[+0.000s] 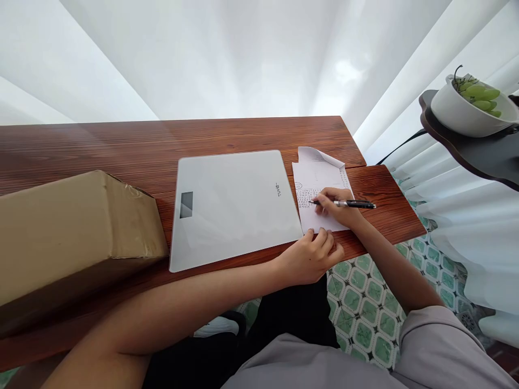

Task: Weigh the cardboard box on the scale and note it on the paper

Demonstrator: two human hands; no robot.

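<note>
I pinch the pen [356,204] in my right hand [335,207], and neat writing calls for my left hand [310,256], fingers loosely bent, to steady the paper [318,175] near its edge.

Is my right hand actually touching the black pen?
Touching. The head view shows the right hand gripping the black pen near its writing end, above the paper.
</note>
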